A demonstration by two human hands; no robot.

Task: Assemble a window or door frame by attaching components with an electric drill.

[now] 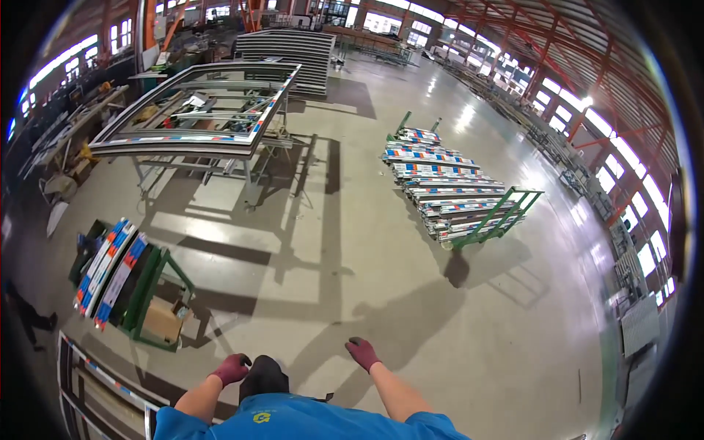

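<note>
My left hand (232, 368), in a dark red glove with black fingertips, hangs beside my dark-trousered leg (265, 375). Its fingers are loosely bent, and I see nothing in them. My right hand (362, 353), gloved the same way, is held out over the grey floor (411, 330). It looks relaxed, with nothing in its grasp. Neither hand touches any object. Closest to the left hand are a green metal rack (150, 297) with a cardboard box (163, 320) in it and a metal frame (110, 378) at the lower left.
Wrapped profiles (110, 271) lean on the green rack. A large window-like frame (198, 143) rests on a stand at the far left. Ahead to the right, a green cart (506, 216) carries stacked profiles (440, 176). A person's leg (33, 319) shows at the left edge.
</note>
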